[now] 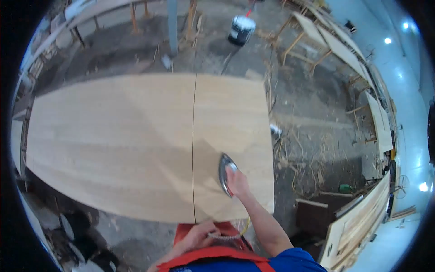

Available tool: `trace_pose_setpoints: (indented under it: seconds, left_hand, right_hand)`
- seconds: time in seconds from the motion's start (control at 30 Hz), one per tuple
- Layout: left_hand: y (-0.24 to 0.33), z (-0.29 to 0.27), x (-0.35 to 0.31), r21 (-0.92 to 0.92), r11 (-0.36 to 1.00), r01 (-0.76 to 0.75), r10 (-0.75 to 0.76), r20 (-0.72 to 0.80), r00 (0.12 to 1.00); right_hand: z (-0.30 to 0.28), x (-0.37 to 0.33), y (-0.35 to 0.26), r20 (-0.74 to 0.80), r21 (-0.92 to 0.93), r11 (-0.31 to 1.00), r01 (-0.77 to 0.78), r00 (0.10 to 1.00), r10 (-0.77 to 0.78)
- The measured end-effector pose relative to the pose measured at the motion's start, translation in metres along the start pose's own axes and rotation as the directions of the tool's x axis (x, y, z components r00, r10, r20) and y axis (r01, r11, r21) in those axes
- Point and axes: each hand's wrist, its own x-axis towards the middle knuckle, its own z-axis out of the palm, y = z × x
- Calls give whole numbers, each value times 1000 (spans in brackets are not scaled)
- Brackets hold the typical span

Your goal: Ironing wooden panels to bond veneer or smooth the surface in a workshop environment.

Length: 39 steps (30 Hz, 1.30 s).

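Note:
My right hand is closed round the handle of a clothes iron. The iron lies flat on a pale wood panel, its pointed tip facing away from me. At the near edge, in front of my red apron, my left hand has its fingers curled on a light-coloured cord. That cord loops across the apron to the right, where a yellowish stretch rises to the panel edge. Left of a straight dark seam lies a wider, pale wood panel.
A white-and-black bucket stands on the floor beyond the panels. Wood strips and scraps litter the floor at right. Boards lean at the lower right, and more lie on wooden supports farther back. Dark rounded objects stand at lower left.

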Motion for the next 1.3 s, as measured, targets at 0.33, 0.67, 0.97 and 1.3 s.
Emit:
trace_pose_setpoints:
  seconds: [0.33, 0.67, 0.97, 1.3]
  left_hand:
    - [13, 15, 18, 115, 979, -170, 148, 177, 973]
    - [-1, 49, 35, -164, 972, 167, -129, 223, 966]
    - [19, 52, 39, 123, 992, -1, -23, 192, 981]
    - [16, 44, 37, 162, 987, -23, -17, 242, 970]
  right_hand:
    - [-136, 25, 121, -262, 386, 858, -339, 851, 454]
    - [-25, -2, 23, 59, 11, 998, 54, 997, -55]
    - [-32, -41, 27, 16, 46, 973, 227, 974, -228]
    - [-110, -27, 179, -343, 253, 946, -204, 895, 285]
